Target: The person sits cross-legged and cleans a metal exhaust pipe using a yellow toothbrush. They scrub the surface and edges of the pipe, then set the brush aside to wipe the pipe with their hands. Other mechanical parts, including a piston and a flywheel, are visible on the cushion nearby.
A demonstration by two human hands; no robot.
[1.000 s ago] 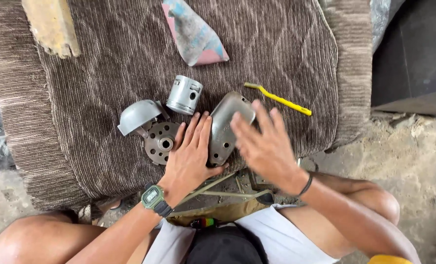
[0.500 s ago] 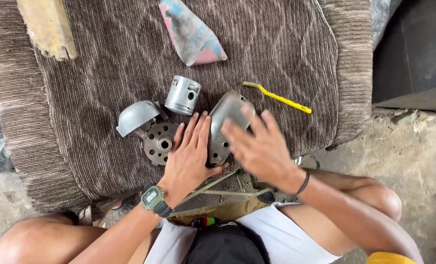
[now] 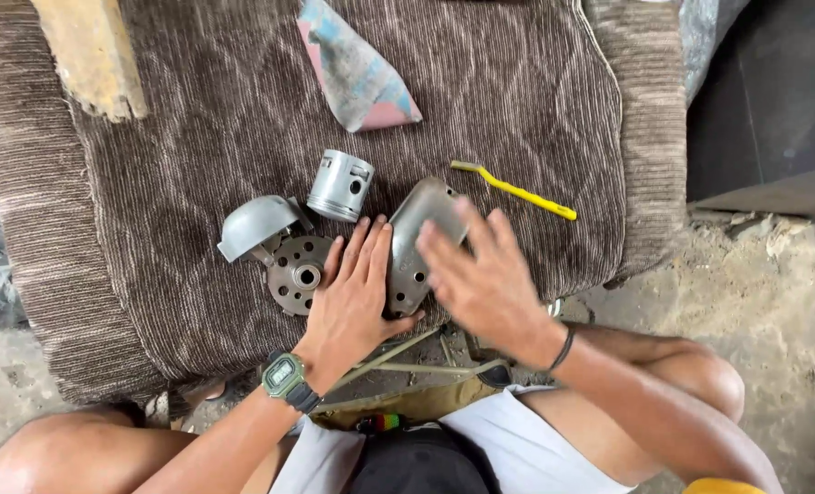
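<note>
Neither grip is closed on anything: the left hand lies flat, fingers spread, pinning the near end of a long grey metal engine cover to the brown ribbed mat, while the right hand, open and blurred, hovers over its right side. It looks like rubbing or wiping the cover; that calls for steady pressure. A perforated disc, domed cap and piston crowd the left; the yellow toothbrush side has room.

Grey metal cover, silver piston, yellow toothbrush, brown ribbed cloth.
</note>
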